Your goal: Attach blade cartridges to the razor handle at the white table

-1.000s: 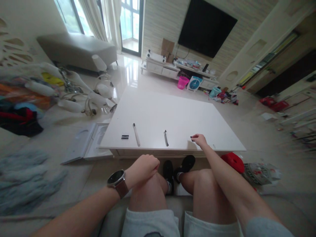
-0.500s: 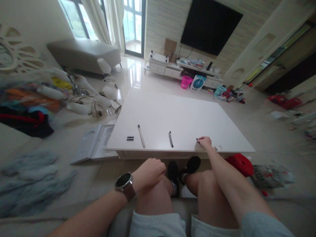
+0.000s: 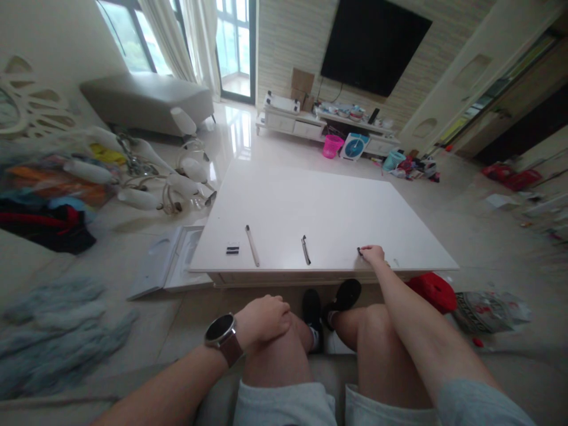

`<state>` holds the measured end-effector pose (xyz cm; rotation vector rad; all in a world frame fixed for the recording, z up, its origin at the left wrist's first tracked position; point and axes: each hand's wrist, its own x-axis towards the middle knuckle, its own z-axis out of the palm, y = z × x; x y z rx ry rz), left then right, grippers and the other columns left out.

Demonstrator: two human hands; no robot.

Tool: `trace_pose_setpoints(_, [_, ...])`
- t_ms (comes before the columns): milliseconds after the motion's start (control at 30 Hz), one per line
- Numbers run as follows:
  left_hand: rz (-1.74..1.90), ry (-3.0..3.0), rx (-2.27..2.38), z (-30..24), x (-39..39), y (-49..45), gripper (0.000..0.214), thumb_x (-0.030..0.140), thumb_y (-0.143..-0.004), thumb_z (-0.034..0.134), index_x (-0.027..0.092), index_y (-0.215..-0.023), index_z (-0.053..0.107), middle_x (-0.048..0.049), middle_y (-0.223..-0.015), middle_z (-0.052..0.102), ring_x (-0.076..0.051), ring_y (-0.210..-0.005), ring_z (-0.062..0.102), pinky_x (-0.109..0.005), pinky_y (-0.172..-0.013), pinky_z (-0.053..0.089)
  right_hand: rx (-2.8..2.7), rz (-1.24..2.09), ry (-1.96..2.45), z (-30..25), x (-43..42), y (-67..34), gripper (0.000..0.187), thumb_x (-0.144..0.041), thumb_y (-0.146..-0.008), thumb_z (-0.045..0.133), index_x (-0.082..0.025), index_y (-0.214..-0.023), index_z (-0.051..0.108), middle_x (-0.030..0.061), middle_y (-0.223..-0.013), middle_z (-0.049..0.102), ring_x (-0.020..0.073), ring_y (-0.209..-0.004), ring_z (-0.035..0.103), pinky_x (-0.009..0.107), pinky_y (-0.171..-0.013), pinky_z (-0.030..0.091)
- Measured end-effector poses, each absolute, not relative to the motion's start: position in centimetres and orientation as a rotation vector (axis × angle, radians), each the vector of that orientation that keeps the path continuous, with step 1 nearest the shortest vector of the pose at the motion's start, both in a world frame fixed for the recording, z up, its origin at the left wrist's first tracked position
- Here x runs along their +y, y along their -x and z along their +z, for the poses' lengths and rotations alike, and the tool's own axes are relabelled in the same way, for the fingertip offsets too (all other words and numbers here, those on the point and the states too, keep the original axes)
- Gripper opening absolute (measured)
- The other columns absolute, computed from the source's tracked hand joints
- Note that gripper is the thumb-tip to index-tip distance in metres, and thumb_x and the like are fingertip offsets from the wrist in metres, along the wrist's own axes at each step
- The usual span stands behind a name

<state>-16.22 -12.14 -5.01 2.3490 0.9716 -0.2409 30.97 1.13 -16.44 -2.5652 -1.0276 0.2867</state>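
Note:
My right hand (image 3: pixel 373 254) is at the front right of the white table (image 3: pixel 310 201), its fingers pinched on a small dark object (image 3: pixel 359 252) whose kind I cannot make out. Beside that wrist lies a tiny pale piece (image 3: pixel 396 262). My left hand (image 3: pixel 267 319) lies draped over my left knee with nothing visible in it, below the table's front edge. A slim, whitish stick with a dark tip (image 3: pixel 252 245) rests towards the table's left. Nearer the middle is a thin black-and-silver tool (image 3: pixel 306 250). Two small dark strips (image 3: pixel 232 248) lie at the far left.
An open white box (image 3: pixel 177 260) is on the floor left of the table, near a lamp with several white shades (image 3: pixel 177 183). Right of the table lie a red object (image 3: pixel 432 296) and a printed plastic bag (image 3: pixel 488 313). A pink basket (image 3: pixel 332 146) stands beyond.
My right hand has shifted slightly right, still pinching the small dark object. My left hand has settled a little lower on the knee. The view has tilted slightly.

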Motion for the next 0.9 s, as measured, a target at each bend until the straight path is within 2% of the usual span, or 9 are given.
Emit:
trace_pose_setpoints(233, [-0.251,-2.347,0.97,-5.0,-12.1,16.3,0.033,0.031,-0.09,0.044,0.016,-0.102,0.072,-0.0145,-0.107,0.069,-0.032,-0.099,0.068,-0.044,-0.088,0.054,-1.073,0.26,2.512,-16.7,1.4,-31.1,0.019,-0.018,-0.062,0.071,-0.018,-0.079,0.079,0.0094,-0.074,0.076,0.0213,-0.07,0.068,0.026,-0.064,0.049])
trace_pose_setpoints(400, [-0.264,-2.351,0.968,-4.9,-12.1,16.2,0.035,0.032,-0.091,0.043,0.016,-0.102,0.072,-0.0145,-0.108,0.069,-0.032,-0.098,0.068,-0.044,-0.087,0.055,-1.183,0.302,2.457,-16.7,1.7,-30.9,0.019,-0.021,-0.067,0.071,-0.016,-0.083,0.079,0.0113,-0.083,0.077,0.0226,-0.077,0.069,0.027,-0.069,0.05])
trace_pose_setpoints(533, [-0.279,-2.346,0.968,-4.6,-12.1,16.1,0.035,0.032,-0.091,0.043,0.016,-0.104,0.071,-0.0144,-0.109,0.069,-0.032,-0.099,0.068,-0.044,-0.089,0.054,-1.226,0.327,2.441,-16.7,1.7,-30.5,0.022,-0.016,-0.068,0.069,-0.016,-0.088,0.079,0.0103,-0.089,0.077,0.0217,-0.08,0.07,0.026,-0.07,0.049])
trace_pose_setpoints(767, [-0.277,-2.34,0.974,-4.7,-12.1,16.2,0.036,0.034,-0.091,0.042,0.016,-0.103,0.071,-0.014,-0.108,0.069,-0.031,-0.099,0.068,-0.043,-0.088,0.055,-1.225,0.342,2.465,-16.1,1.6,-30.1,0.018,-0.015,-0.069,0.065,-0.016,-0.08,0.078,0.0098,-0.078,0.076,0.0216,-0.075,0.069,0.026,-0.067,0.048])
trace_pose_setpoints(900, [-0.259,-2.349,0.968,-5.0,-12.0,16.2,0.035,0.034,-0.091,0.042,0.017,-0.103,0.07,-0.0136,-0.108,0.069,-0.031,-0.099,0.068,-0.044,-0.087,0.055,-1.259,0.35,2.455,-15.9,1.5,-29.7,0.016,-0.019,-0.068,0.068,-0.017,-0.081,0.078,0.009,-0.083,0.076,0.0209,-0.079,0.069,0.025,-0.068,0.048])
